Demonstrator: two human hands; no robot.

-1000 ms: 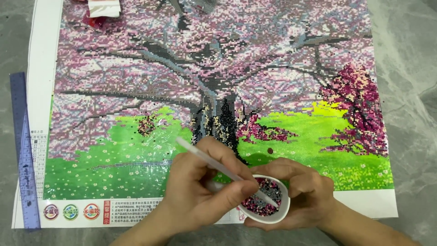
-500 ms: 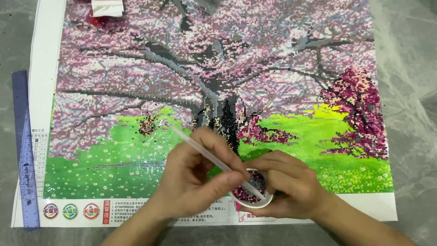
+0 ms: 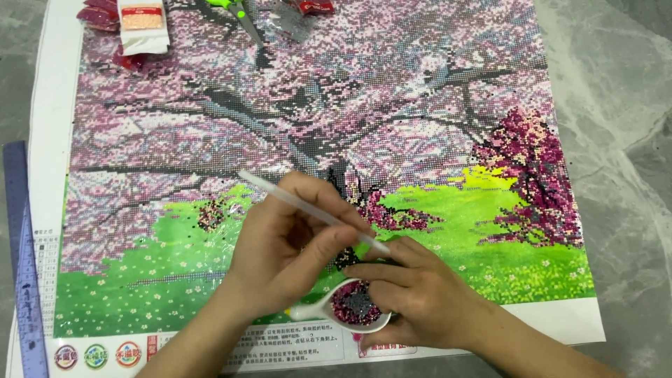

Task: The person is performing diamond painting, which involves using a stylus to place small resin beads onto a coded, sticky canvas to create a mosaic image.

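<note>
Pinching white pen (image 3: 315,213) in my left hand (image 3: 280,259) fingers | right hand (image 3: 420,297) fingers closed round bead tray (image 3: 353,311) at 6 o'clock of canvas (image 3: 308,140)

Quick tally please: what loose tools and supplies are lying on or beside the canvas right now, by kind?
Pens: 1, in left hand
Bead trays: 1, in right hand
Rulers: 1
Scissors: 1
Bead packets: at least 3, edge cuts some off
Total: at least 7

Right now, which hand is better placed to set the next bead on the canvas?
Left, probably. The left hand holds the white pen, its tip over the canvas. The right hand is occupied gripping the bead tray.
</note>
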